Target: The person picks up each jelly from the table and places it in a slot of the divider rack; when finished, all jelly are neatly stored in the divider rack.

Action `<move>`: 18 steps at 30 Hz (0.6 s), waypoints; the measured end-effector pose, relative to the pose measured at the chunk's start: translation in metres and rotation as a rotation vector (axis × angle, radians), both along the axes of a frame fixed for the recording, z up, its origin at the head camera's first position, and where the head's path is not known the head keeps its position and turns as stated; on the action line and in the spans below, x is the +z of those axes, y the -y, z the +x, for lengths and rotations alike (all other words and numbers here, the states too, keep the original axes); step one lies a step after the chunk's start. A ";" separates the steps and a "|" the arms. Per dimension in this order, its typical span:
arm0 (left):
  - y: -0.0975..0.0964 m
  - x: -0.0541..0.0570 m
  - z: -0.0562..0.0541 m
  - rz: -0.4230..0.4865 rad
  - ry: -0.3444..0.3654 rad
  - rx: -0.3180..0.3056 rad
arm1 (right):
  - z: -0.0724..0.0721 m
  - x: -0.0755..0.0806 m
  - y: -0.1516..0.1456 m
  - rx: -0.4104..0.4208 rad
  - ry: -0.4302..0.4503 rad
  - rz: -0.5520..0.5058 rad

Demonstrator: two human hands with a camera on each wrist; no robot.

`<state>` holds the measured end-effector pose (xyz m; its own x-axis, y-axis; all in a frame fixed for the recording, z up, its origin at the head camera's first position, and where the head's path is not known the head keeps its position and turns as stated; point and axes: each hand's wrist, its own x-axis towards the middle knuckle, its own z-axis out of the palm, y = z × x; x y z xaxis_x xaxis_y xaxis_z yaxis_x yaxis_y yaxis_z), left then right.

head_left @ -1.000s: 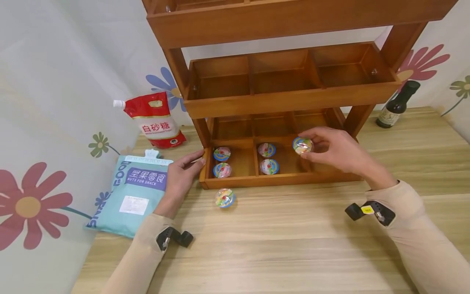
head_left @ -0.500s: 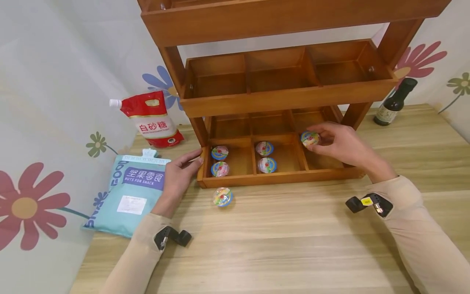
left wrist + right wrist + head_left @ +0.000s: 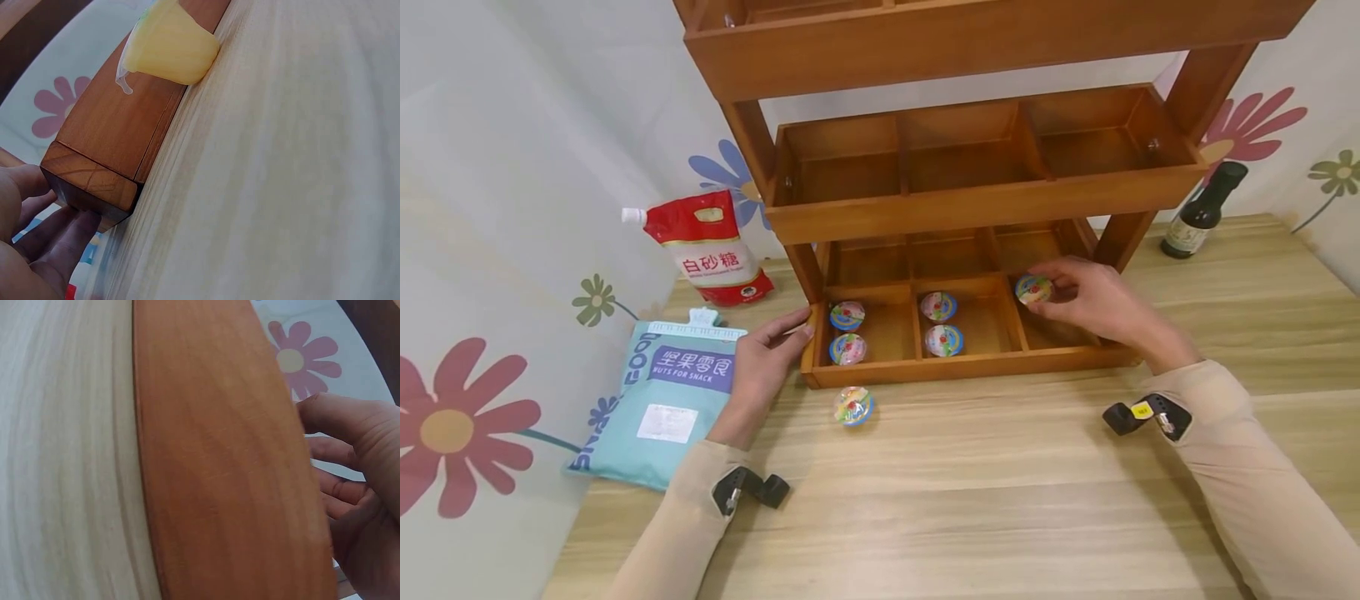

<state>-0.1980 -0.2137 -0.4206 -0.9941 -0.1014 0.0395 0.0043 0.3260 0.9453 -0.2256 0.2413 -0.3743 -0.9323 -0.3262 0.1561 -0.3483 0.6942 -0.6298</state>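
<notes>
Broad table (image 3: 940, 483) | hands — left (image 3: 765, 367) touches rack edge (image 3: 809, 362), right (image 3: 1093, 302) pinches 1 cup (image 3: 1033, 289)

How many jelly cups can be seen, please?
6: two cups in the left bottom front compartment of the rack, two in the middle compartment, one in the right hand, one on the table. Others may be hidden.

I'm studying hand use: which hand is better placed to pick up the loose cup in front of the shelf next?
Probably the left hand: it is nearer the loose cup and only touches the shelf at its left end, while the right hand holds another cup by the front right compartment.
</notes>
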 end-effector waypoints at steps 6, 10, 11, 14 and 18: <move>0.000 0.000 0.001 0.007 0.003 0.003 | -0.002 -0.005 0.001 -0.003 0.034 0.001; 0.000 -0.001 0.000 0.010 -0.004 0.003 | -0.004 -0.008 0.002 -0.003 0.045 0.017; 0.000 -0.001 0.000 0.010 -0.005 0.003 | -0.005 -0.009 0.002 -0.003 0.045 0.025; 0.001 -0.001 0.000 0.005 -0.004 0.002 | -0.006 -0.011 0.002 -0.002 0.060 0.042; 0.000 0.000 0.000 0.004 -0.002 0.001 | -0.007 -0.012 0.002 0.002 0.085 0.046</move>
<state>-0.1976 -0.2141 -0.4209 -0.9938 -0.1030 0.0407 0.0054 0.3224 0.9466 -0.2329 0.2394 -0.3866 -0.9411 -0.3327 0.0608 -0.2959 0.7229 -0.6244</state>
